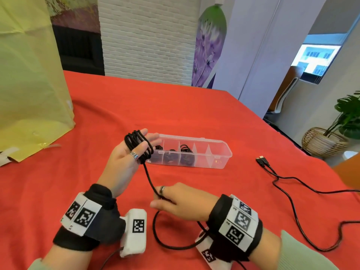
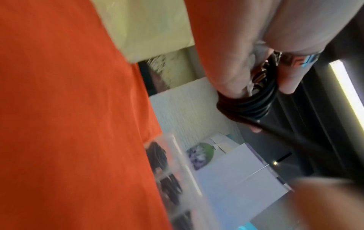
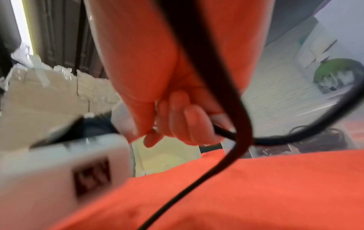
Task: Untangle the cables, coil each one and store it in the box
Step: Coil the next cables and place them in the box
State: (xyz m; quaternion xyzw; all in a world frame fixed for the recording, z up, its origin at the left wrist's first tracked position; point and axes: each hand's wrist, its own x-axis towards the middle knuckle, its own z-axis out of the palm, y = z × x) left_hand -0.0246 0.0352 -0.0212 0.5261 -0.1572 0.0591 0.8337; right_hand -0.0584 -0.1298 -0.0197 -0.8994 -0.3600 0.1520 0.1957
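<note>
Several round loops of smooth black cable [image 1: 138, 142] wrap the fingers of my left hand [image 1: 124, 162], thumb pinning them; my right hand [image 1: 175, 200] pinches its slack near the clear plastic box [image 1: 221, 161].

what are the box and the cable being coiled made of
Box: clear, rigid-looking plastic; stored coils and red cloth show through its walls. Cable: black, matte jacket, probably rubber or soft plastic; it bends into tight loops round the left hand.

Head view high, downward; wrist views close, low; box [image 1: 220, 158] common to all.
</note>
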